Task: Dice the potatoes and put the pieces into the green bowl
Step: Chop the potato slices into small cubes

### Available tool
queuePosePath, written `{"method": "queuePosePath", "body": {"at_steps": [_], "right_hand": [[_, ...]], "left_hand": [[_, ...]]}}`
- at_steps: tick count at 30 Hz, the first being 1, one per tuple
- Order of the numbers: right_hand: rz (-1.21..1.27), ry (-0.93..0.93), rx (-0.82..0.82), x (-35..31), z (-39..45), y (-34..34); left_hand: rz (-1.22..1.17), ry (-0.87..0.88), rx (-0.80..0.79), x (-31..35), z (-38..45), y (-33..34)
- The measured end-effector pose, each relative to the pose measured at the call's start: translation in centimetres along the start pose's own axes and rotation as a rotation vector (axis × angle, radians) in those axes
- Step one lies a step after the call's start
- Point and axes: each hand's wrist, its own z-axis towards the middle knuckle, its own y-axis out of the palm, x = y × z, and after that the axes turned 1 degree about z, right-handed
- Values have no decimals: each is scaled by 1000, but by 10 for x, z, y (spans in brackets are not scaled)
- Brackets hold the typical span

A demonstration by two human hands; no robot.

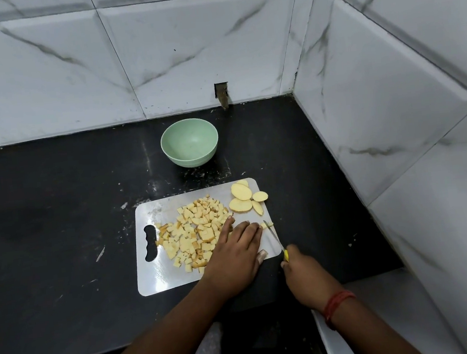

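Left hand (238,251) hides potato beside knife (273,236)

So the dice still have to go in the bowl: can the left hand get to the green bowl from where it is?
Probably yes. The left hand lies flat on the cutting board, holding nothing, and the green bowl stands beyond the board's far edge with only bare black counter between.

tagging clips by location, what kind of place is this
Most likely a home kitchen corner: a dark countertop against marble-look wall tiles, with a cutting board of diced potato and a green bowl.
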Motion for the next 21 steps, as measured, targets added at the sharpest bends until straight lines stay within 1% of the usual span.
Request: {"method": "queuePosePath", "body": {"at_steps": [6, 14, 21], "right_hand": [[-17, -7, -5, -2, 1, 1], [-56, 33, -59, -8, 10, 3], [-35, 32, -77, -1, 5, 6]], "left_hand": [[-8, 2, -1, 0, 1, -1], [10, 9, 3, 1, 2, -1], [37, 0, -2, 4, 3, -1]]}}
